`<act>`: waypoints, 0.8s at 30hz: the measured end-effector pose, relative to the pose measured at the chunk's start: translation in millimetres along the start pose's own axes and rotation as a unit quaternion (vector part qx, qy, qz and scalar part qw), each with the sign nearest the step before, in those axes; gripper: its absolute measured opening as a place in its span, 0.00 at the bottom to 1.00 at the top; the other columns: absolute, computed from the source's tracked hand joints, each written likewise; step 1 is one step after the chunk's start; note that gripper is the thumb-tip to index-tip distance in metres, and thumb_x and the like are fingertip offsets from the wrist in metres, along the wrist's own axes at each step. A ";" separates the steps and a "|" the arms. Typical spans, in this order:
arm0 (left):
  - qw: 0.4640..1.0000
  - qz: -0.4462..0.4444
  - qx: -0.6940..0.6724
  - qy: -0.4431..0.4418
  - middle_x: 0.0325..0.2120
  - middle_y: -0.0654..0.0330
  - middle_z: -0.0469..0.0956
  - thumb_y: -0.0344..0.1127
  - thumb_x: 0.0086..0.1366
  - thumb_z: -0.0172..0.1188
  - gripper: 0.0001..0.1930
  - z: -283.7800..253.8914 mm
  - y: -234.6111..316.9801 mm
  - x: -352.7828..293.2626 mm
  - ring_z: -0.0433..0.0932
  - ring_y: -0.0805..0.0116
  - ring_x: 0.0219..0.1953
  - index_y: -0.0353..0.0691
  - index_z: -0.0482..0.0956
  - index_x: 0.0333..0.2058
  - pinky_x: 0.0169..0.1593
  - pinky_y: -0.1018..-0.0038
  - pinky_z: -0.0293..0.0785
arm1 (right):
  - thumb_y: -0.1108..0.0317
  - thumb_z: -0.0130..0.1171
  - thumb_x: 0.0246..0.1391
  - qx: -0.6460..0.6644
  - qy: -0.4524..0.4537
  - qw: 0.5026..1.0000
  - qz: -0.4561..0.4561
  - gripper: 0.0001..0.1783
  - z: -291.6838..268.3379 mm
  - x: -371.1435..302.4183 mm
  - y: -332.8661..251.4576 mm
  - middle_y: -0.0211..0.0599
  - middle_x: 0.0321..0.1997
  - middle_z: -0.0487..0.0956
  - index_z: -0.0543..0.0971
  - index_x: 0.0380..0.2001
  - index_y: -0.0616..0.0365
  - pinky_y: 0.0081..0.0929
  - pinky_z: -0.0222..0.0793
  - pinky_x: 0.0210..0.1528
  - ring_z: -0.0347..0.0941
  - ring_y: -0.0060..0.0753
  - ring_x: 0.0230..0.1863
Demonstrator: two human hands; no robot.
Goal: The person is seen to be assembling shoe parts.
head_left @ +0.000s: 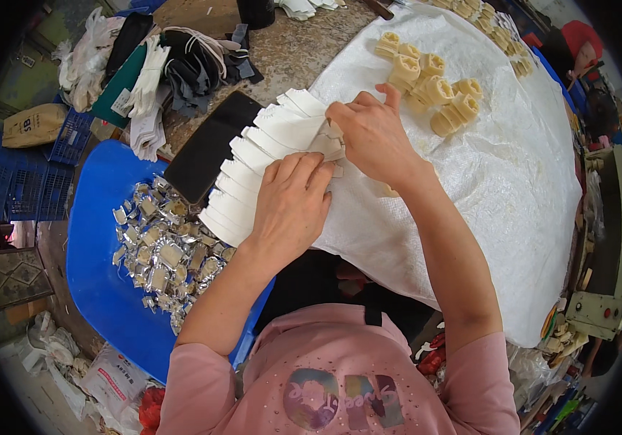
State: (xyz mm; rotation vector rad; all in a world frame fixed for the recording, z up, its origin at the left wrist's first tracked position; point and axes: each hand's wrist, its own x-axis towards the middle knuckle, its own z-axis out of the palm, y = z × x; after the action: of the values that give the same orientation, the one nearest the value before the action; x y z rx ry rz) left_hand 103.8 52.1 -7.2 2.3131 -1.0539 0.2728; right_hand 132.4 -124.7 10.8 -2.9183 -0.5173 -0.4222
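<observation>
A fanned row of overlapping white flat cut pieces point(253, 156), like leather or card, lies before me at the edge of the white sheet. My left hand point(291, 192) rests on the row, fingers laid over the pieces near their right ends. Just beyond it, my right hand point(372, 130) is closed in a pinch at the right end of one piece, its little finger raised. The fingertips partly cover what they pinch. Several cream-coloured rolled pieces point(433, 88) stand in a cluster past my right hand.
White woven sheet point(499, 217) covers the table's right side. A black phone-like slab point(213, 145) lies left of the pieces. At lower left, a blue tub point(97, 239) holds many small silvery parts point(169, 254). Gloves and dark cloth scraps point(195, 65) are piled at far left.
</observation>
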 end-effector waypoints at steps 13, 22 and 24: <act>0.999 -0.010 -0.035 -0.008 0.48 0.53 0.69 0.24 0.49 0.59 0.22 9.3 -4.3 -1.0 0.66 0.53 0.50 0.36 0.73 0.46 0.55 0.62 0.61 | 0.80 0.50 0.44 0.148 0.302 0.937 0.096 0.12 -40.1 11.1 4.8 0.37 0.23 0.76 0.73 0.34 0.55 0.40 0.60 0.48 0.73 0.42 0.27; 0.997 -0.080 -0.017 -0.005 0.57 0.37 0.59 0.39 0.59 0.56 0.29 8.4 35.9 -2.2 0.58 0.44 0.60 0.32 0.63 0.58 0.62 0.58 0.51 | 0.78 0.55 0.40 0.121 0.319 0.940 0.016 0.11 -89.3 -41.9 -6.7 0.37 0.30 0.76 0.75 0.32 0.58 0.33 0.63 0.38 0.71 0.40 0.32; 0.986 -0.048 -0.160 -0.007 0.57 0.38 0.59 0.43 0.62 0.53 0.30 2.6 33.3 -9.7 0.57 0.45 0.61 0.31 0.62 0.58 0.63 0.59 0.50 | 0.77 0.56 0.39 0.118 0.307 0.944 -0.005 0.12 -82.8 -62.9 -7.4 0.36 0.32 0.76 0.76 0.32 0.57 0.33 0.64 0.38 0.71 0.40 0.34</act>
State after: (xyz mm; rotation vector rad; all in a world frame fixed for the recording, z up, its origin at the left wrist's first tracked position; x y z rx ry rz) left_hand 72.5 39.2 0.7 2.0699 -0.9155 0.0432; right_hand 52.6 -153.5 71.3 -2.3721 -0.4430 -1.1285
